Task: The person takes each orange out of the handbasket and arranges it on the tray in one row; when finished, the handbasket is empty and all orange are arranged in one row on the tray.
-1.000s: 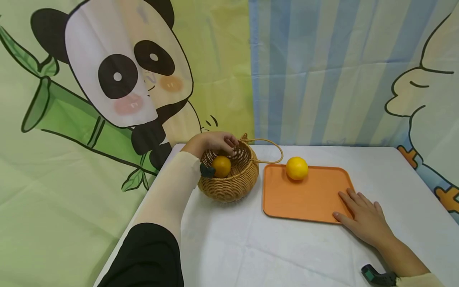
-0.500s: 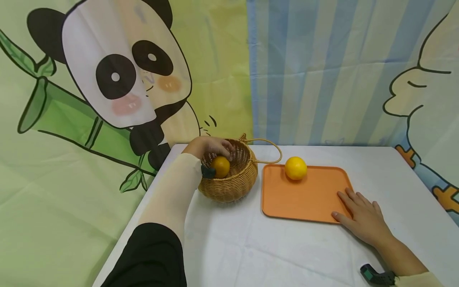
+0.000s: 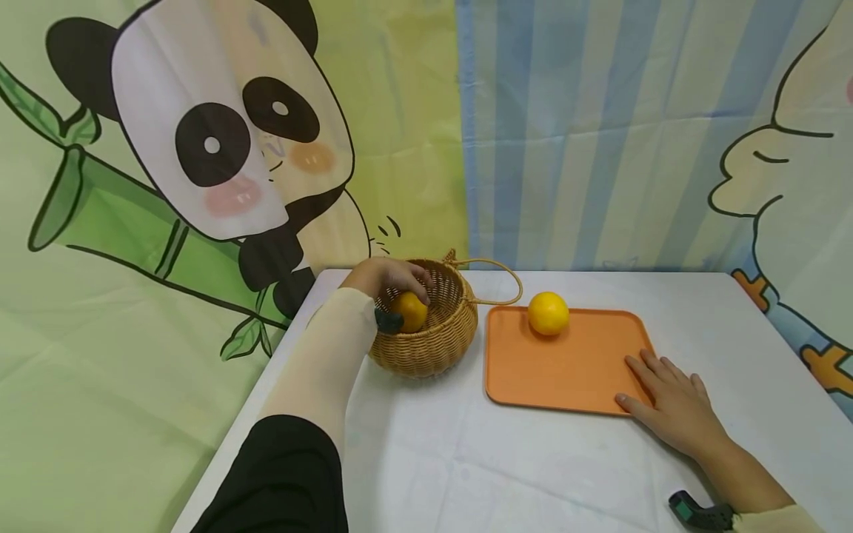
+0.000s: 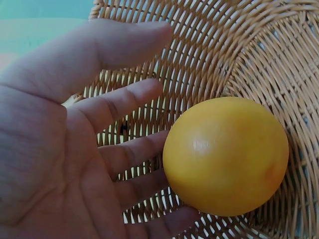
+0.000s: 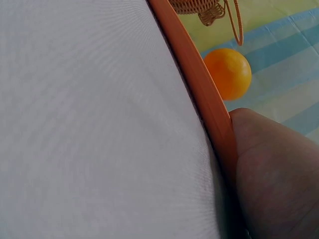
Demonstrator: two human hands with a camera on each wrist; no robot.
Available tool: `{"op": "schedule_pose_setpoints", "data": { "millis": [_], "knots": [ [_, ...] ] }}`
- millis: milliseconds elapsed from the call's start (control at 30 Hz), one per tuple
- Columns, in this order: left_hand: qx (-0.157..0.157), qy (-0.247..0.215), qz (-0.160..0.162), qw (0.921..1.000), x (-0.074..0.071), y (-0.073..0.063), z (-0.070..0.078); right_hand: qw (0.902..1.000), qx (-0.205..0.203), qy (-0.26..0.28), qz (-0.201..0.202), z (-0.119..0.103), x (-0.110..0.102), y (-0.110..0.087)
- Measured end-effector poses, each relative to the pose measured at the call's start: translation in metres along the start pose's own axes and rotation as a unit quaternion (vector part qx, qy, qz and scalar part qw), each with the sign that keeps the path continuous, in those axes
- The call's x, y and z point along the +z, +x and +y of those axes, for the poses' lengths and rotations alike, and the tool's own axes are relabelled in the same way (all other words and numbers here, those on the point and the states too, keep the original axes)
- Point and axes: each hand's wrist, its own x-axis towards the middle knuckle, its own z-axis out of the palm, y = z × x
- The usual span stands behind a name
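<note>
My left hand (image 3: 389,277) reaches over the rim into a round wicker basket (image 3: 426,360) at the back left of the table. An orange (image 3: 408,314) lies inside, partly covered by that hand. The left wrist view shows the orange (image 4: 227,157) beside the spread fingers (image 4: 124,104), with some fingertips at its near side and the thumb held apart. A second orange (image 3: 549,314) sits at the back edge of an orange tray (image 3: 560,370). My right hand (image 3: 676,407) rests with extended fingers on the tray's right front corner; its thumb (image 5: 279,174) lies along the tray's rim (image 5: 199,74).
The basket's looped handle (image 3: 506,281) sticks out to the right, towards the tray. A white cloth covers the table (image 3: 533,466). Behind it hangs a printed backdrop (image 3: 586,148) with a panda. Dark wrist devices (image 3: 700,512) sit at both wrists.
My left hand has lowered slightly further into the basket, its fingers now closer over the orange. The right hand stays on the tray. The head view has shifted a little.
</note>
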Motion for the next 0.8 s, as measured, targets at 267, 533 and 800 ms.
{"op": "schedule_pose_setpoints", "data": {
  "millis": [267,533,800],
  "knots": [
    [0.009,0.011,-0.012,0.9998,0.0018,0.0014,-0.0021,1.0000,0.002,0.000,-0.003,-0.0002,-0.0003,0.0005],
    [-0.008,0.031,-0.019,0.9993,0.0032,0.0026,-0.0060,1.0000,-0.002,0.000,0.000,0.0009,0.0000,-0.0002],
    [-0.006,0.042,-0.007,0.9991,0.0042,0.0067,-0.0092,1.0000,-0.004,0.001,0.003,-0.0002,-0.0008,-0.0008]
  ]
}}
